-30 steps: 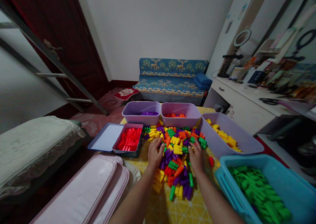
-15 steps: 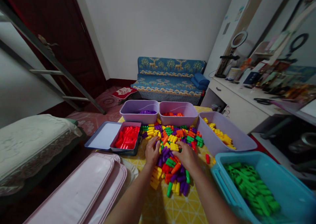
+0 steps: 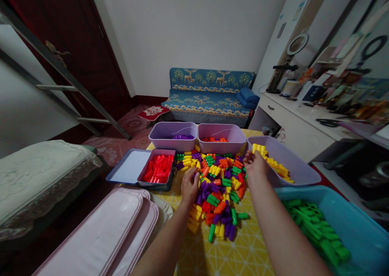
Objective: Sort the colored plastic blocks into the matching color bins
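Observation:
A heap of colourful plastic toy blocks (image 3: 212, 187) lies on the yellow patterned tablecloth (image 3: 231, 255). My left hand (image 3: 190, 187) rests at the heap's left side, its thumb apart from the bent fingers, near yellow and purple pieces. At the near left rim of the right-hand purple bin (image 3: 299, 178), my right hand (image 3: 255, 165) has its fingers curled. Just beyond those fingers shows a yellow block (image 3: 259, 148), which the hand appears to grip; the contact is partly hidden. More yellow blocks (image 3: 278, 167) lie inside this bin.
Two purple bins (image 3: 172, 144) (image 3: 221, 147) stand behind the heap, with purple and orange blocks. A hinged case (image 3: 154, 183) at left holds red blocks. The blue tub (image 3: 361, 223) at right contains green ones. Pink lids (image 3: 100, 227) are stacked front left.
My right hand has moved from the heap rightward to the yellow-block bin, and the yellow block under it has gone from the heap. My left hand stays at the heap.

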Motion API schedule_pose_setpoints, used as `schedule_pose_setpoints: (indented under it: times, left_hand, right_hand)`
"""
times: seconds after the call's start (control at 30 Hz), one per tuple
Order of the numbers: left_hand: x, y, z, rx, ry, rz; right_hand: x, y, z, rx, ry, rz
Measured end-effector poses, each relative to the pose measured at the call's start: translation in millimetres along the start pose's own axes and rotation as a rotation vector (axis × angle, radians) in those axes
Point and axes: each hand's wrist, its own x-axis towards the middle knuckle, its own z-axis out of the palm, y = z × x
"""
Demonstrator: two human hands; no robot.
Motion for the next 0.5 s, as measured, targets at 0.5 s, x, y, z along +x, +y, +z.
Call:
schedule_pose_setpoints:
  times: [0.5]
  left_hand:
    - [-1,-5,2,0.028,0.013,0.011]
  right_hand:
    - [14,-7,-8,0.098,0.061,0.064]
